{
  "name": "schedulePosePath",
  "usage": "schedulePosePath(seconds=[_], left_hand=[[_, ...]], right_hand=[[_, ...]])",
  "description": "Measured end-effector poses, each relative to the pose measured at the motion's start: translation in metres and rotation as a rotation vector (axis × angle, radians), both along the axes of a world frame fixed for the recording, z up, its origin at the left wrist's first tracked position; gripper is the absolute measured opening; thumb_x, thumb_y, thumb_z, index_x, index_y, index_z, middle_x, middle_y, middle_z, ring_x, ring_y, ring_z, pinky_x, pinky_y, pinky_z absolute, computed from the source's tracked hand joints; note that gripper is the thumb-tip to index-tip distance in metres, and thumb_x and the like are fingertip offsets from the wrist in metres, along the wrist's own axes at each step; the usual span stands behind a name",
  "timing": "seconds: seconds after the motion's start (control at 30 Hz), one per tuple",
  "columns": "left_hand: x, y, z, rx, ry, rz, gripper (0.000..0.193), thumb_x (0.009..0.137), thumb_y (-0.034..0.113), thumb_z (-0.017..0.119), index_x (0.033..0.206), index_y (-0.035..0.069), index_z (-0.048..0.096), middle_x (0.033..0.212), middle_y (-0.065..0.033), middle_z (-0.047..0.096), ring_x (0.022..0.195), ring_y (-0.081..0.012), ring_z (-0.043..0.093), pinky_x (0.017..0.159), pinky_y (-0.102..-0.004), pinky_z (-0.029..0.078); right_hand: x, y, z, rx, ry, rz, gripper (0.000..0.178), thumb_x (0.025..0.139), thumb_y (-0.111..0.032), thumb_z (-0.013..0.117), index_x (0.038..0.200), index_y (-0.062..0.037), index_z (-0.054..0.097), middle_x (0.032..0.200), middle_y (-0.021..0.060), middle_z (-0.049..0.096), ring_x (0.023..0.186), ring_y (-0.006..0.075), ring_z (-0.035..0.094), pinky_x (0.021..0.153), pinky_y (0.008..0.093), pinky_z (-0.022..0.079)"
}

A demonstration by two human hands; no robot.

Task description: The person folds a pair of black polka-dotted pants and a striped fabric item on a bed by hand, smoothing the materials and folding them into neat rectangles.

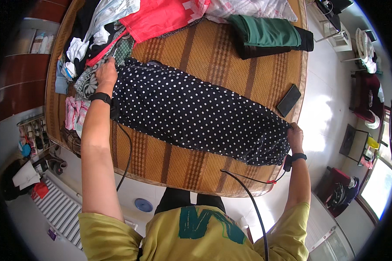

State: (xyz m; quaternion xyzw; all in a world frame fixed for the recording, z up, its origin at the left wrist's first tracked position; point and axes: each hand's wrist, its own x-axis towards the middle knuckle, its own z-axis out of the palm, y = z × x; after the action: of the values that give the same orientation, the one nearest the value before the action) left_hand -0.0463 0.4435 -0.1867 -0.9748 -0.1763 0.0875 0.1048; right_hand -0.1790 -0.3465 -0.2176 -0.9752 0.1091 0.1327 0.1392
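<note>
A long dark garment with white polka dots (191,111) is stretched across the woven mat, folded lengthwise; its exact kind does not show. At its left end, my left hand (106,73) is closed on the edge, close beside the heap of clothes. My right hand (295,135) grips the other end near the mat's right border, fingers closed on the cloth. The garment lies mostly flat, with small wrinkles near the right end. Both my wrists wear black bands, with thin black cables by them.
A clothes heap with a red piece (161,21) fills the far left. Folded green cloth (265,31) lies on black cloth at the far right. A black phone (288,100) rests near the mat's right edge. A black cable (248,191) crosses the near edge.
</note>
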Motion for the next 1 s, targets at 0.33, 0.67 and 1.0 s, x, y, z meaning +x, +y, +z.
schedulePosePath(seconds=[0.33,0.67,1.0], left_hand=[[-0.091,-0.02,-0.014,-0.569,-0.644,-0.003,0.037,0.093,0.014,0.067,0.127,0.005,0.058,0.113,-0.0143,0.066,0.104,-0.0293,0.066,0.089,-0.0388,0.053],[-0.271,-0.028,-0.078,-1.413,-0.525,1.408,0.075,0.087,0.051,0.076,0.138,0.005,0.045,0.133,-0.0089,0.051,0.103,-0.0212,0.059,0.094,-0.0319,0.048],[-0.261,-0.016,-0.098,-1.398,-0.581,1.306,0.026,0.084,0.03,0.082,0.091,0.013,0.063,0.08,0.0032,0.058,0.067,-0.0094,0.053,0.059,-0.024,0.045]], right_hand=[[-0.074,0.025,0.005,0.18,-0.486,-0.277,0.036,0.095,-0.008,0.06,0.13,-0.0015,0.058,0.128,0.0167,0.059,0.122,0.032,0.055,0.107,0.0404,0.042],[-0.251,0.073,-0.034,1.288,-0.184,-1.565,0.076,0.094,-0.054,0.065,0.15,-0.0082,0.041,0.143,0.0175,0.052,0.13,0.0323,0.052,0.105,0.0422,0.046],[-0.217,0.054,-0.067,1.362,-0.24,-1.48,0.029,0.1,-0.011,0.057,0.126,0.0004,0.059,0.117,0.0136,0.067,0.109,0.0296,0.066,0.098,0.0437,0.055]])
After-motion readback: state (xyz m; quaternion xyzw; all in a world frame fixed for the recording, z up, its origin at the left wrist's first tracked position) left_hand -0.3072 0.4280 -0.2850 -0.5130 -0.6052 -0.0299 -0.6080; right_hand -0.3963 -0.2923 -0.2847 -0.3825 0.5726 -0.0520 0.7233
